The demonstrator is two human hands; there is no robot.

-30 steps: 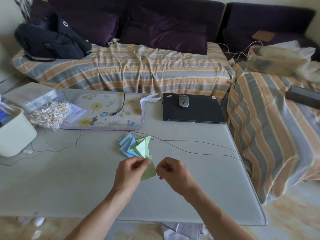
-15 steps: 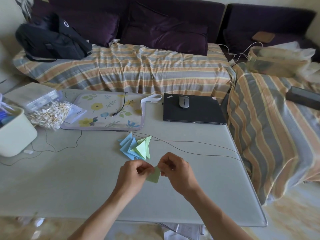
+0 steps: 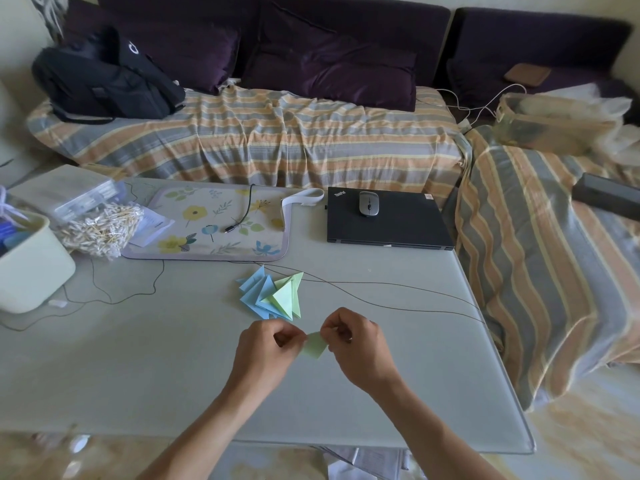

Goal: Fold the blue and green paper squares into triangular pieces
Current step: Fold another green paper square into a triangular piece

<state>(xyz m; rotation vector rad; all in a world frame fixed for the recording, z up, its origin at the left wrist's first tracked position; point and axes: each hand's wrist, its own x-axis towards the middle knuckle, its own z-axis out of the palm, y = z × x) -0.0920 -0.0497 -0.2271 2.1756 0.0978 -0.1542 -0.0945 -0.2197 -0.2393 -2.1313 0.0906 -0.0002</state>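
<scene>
**Green paper pinched between both hands**

In front of the pile of folded triangles (image 3: 272,296), the left hand (image 3: 265,355) pinches one edge of the green paper (image 3: 314,346). The right hand (image 3: 356,344) pinches the other edge, probably to sharpen a crease.

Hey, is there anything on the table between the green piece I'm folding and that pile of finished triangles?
Nothing visible. The green paper piece, pinched by the left hand and right hand, sits just in front of the pile of folded triangles. Only bare table lies between; the thin black cable runs beyond and to the right.
</scene>
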